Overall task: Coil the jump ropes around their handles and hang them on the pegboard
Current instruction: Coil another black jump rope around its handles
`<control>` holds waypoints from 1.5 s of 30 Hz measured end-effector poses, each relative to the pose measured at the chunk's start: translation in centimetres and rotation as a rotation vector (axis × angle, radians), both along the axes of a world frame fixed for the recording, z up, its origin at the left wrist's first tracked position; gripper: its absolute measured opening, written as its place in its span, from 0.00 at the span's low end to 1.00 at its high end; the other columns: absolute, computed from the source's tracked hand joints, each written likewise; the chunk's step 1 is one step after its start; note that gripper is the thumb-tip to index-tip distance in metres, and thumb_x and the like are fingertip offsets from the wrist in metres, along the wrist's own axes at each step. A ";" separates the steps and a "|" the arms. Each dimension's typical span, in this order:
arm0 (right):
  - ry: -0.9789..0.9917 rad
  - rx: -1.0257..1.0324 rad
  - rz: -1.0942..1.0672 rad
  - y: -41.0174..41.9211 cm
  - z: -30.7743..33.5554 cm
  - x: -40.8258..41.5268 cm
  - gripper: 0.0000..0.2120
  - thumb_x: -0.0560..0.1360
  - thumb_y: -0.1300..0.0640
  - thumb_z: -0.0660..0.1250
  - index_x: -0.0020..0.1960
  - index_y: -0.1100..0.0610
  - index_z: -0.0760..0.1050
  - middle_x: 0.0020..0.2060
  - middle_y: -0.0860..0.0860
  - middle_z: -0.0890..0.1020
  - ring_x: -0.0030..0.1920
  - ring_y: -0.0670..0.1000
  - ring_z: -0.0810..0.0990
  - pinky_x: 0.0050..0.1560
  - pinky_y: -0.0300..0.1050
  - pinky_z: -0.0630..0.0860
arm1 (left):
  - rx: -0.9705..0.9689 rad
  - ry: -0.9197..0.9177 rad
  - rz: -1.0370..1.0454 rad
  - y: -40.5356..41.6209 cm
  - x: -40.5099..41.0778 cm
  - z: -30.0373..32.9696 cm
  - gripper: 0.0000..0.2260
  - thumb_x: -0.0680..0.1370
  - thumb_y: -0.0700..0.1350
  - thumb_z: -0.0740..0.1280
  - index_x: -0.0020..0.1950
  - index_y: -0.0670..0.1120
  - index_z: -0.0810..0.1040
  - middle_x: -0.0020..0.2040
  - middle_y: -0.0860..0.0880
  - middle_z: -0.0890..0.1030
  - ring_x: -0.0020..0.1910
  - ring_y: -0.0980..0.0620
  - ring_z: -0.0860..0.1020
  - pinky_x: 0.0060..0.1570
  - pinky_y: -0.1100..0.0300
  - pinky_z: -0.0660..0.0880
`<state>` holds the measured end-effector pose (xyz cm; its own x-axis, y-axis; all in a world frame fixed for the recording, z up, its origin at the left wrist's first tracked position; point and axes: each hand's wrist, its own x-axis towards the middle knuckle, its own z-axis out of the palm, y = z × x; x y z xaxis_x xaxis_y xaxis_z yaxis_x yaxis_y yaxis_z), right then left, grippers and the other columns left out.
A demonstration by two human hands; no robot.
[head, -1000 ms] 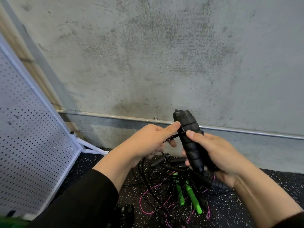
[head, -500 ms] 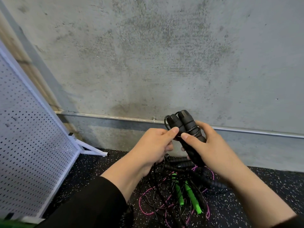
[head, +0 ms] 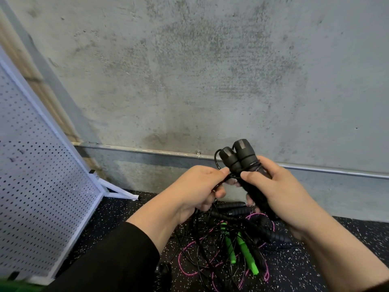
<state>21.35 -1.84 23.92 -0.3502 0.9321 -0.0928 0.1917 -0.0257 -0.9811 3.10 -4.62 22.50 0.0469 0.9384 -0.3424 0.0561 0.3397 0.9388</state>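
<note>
Two black handles (head: 245,165) held together upright in right hand (head: 280,194), grip clenched round them. Black cord (head: 223,178) pinched by left hand (head: 195,186). Other ropes (head: 231,249) tangled on floor below; pegboard (head: 37,186) at left.

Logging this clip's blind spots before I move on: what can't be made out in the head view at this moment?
- Lower ends of the black handles: covered by the right hand.
- How many turns of black rope are wound: too thin, partly behind the left hand.
- Pegboard: cut off by the left edge; no hooks visible.
- Floor pile: ropes tangled, arms cover part, count unclear.
</note>
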 end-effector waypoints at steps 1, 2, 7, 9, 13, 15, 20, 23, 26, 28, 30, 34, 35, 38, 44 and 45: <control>-0.112 0.124 -0.041 0.3 -0.1 0.1 0.07 0.78 0.57 0.70 0.52 0.46 0.79 0.39 0.56 0.83 0.31 0.50 0.76 0.30 0.41 0.71 | -0.031 0.009 0.001 0.0 0.0 0.0 0.17 0.85 0.52 0.61 0.54 0.40 0.81 0.29 0.51 0.69 0.22 0.57 0.57 0.23 0.67 0.55; -0.190 0.210 -0.075 0.6 -0.3 0.3 0.08 0.77 0.56 0.71 0.52 0.43 0.79 0.36 0.52 0.82 0.31 0.48 0.76 0.31 0.38 0.71 | -0.053 0.005 0.007 0.0 -0.1 0.0 0.18 0.85 0.52 0.61 0.56 0.38 0.82 0.28 0.52 0.68 0.22 0.58 0.56 0.23 0.67 0.54; -0.425 0.308 -0.067 0.5 -1.4 0.2 0.21 0.76 0.51 0.71 0.61 0.30 0.71 0.35 0.38 0.81 0.37 0.41 0.78 0.41 0.40 0.74 | -0.144 -0.131 0.008 0.1 0.1 0.2 0.28 0.82 0.62 0.60 0.64 0.38 0.80 0.30 0.54 0.66 0.23 0.58 0.55 0.23 0.65 0.53; -0.553 0.371 -0.051 0.1 -1.4 0.0 0.27 0.75 0.48 0.71 0.63 0.23 0.65 0.41 0.40 0.81 0.43 0.46 0.79 0.47 0.48 0.77 | -0.143 -0.118 0.017 0.0 0.3 0.3 0.35 0.78 0.70 0.60 0.62 0.39 0.81 0.30 0.55 0.67 0.24 0.58 0.55 0.23 0.65 0.53; -0.861 0.578 0.078 -1.2 -1.6 -1.4 0.34 0.75 0.42 0.68 0.73 0.28 0.52 0.49 0.44 0.74 0.52 0.51 0.78 0.49 0.52 0.78 | -0.119 -0.068 0.114 -0.2 0.8 0.0 0.26 0.75 0.71 0.65 0.42 0.46 0.78 0.28 0.53 0.68 0.23 0.57 0.57 0.23 0.64 0.54; -0.974 0.651 0.115 -1.6 -1.8 -2.0 0.33 0.76 0.40 0.66 0.74 0.32 0.50 0.49 0.44 0.71 0.54 0.52 0.77 0.47 0.49 0.76 | -0.106 -0.035 0.154 -0.3 1.0 -0.5 0.24 0.75 0.68 0.68 0.40 0.48 0.75 0.27 0.53 0.68 0.22 0.56 0.58 0.23 0.64 0.54; -0.829 0.536 0.173 -0.8 -2.0 -1.8 0.43 0.75 0.34 0.65 0.80 0.37 0.43 0.59 0.40 0.71 0.61 0.47 0.73 0.58 0.47 0.75 | -0.020 -0.053 0.220 0.0 0.6 -0.7 0.19 0.78 0.62 0.69 0.41 0.48 0.73 0.27 0.52 0.67 0.23 0.55 0.59 0.25 0.62 0.54; -0.451 0.227 0.056 -0.3 -0.9 -1.1 0.28 0.78 0.35 0.61 0.75 0.45 0.68 0.56 0.38 0.80 0.58 0.42 0.78 0.55 0.35 0.72 | 0.033 -0.068 0.175 0.0 -0.1 -0.5 0.17 0.80 0.59 0.67 0.40 0.48 0.72 0.29 0.52 0.66 0.24 0.56 0.57 0.25 0.62 0.54; 0.117 -0.327 -0.030 0.0 0.2 -0.2 0.21 0.82 0.42 0.57 0.57 0.55 0.82 0.46 0.53 0.88 0.45 0.51 0.87 0.41 0.39 0.83 | 0.090 -0.122 0.113 -0.2 -0.1 0.0 0.15 0.82 0.56 0.65 0.42 0.48 0.71 0.31 0.51 0.67 0.25 0.57 0.58 0.24 0.64 0.57; 0.296 -0.616 0.111 0.0 0.6 0.5 0.25 0.80 0.42 0.59 0.60 0.61 0.82 0.53 0.65 0.85 0.48 0.64 0.86 0.48 0.57 0.85 | 0.121 -0.150 0.085 -0.4 -0.1 0.4 0.15 0.82 0.56 0.65 0.42 0.49 0.71 0.32 0.50 0.68 0.25 0.57 0.59 0.24 0.65 0.58; 0.341 -0.709 0.243 0.0 0.6 0.9 0.27 0.78 0.41 0.59 0.60 0.61 0.83 0.54 0.66 0.83 0.44 0.65 0.85 0.47 0.59 0.85 | 0.137 -0.165 0.063 -0.5 -0.1 0.6 0.15 0.82 0.56 0.64 0.41 0.49 0.71 0.31 0.51 0.68 0.26 0.57 0.59 0.24 0.66 0.59; 0.399 -0.631 0.274 0.2 0.3 0.9 0.25 0.78 0.42 0.62 0.61 0.61 0.81 0.49 0.63 0.81 0.35 0.57 0.77 0.29 0.45 0.74 | 0.157 -0.162 0.071 -0.3 -0.3 0.9 0.15 0.82 0.56 0.64 0.40 0.50 0.70 0.31 0.51 0.68 0.26 0.57 0.58 0.24 0.66 0.58; 0.401 -0.594 0.264 0.3 0.2 0.8 0.24 0.78 0.43 0.62 0.63 0.61 0.80 0.49 0.63 0.81 0.35 0.56 0.76 0.29 0.44 0.72 | 0.161 -0.147 0.075 -0.2 -0.3 0.9 0.15 0.82 0.56 0.64 0.40 0.50 0.70 0.31 0.51 0.68 0.26 0.57 0.59 0.25 0.65 0.58; 0.346 -0.428 0.192 0.6 -0.1 0.3 0.19 0.80 0.47 0.63 0.67 0.52 0.77 0.48 0.63 0.82 0.35 0.56 0.75 0.32 0.43 0.69 | 0.118 -0.085 0.086 -0.1 -0.4 0.8 0.16 0.83 0.59 0.63 0.42 0.49 0.71 0.32 0.52 0.70 0.25 0.57 0.59 0.24 0.65 0.58; 0.031 -0.053 0.004 0.5 -0.3 -0.3 0.16 0.81 0.49 0.66 0.68 0.41 0.72 0.38 0.55 0.84 0.30 0.50 0.78 0.32 0.45 0.72 | -0.035 -0.022 0.073 0.0 -0.6 1.1 0.26 0.79 0.69 0.60 0.49 0.45 0.77 0.30 0.51 0.71 0.24 0.55 0.58 0.25 0.63 0.54; -0.048 0.025 -0.005 0.5 -0.4 -0.3 0.16 0.81 0.49 0.66 0.67 0.39 0.71 0.35 0.53 0.83 0.30 0.47 0.78 0.33 0.42 0.73 | -0.066 -0.030 0.061 0.0 -0.7 1.1 0.30 0.78 0.71 0.59 0.53 0.44 0.79 0.31 0.51 0.72 0.24 0.55 0.57 0.25 0.63 0.53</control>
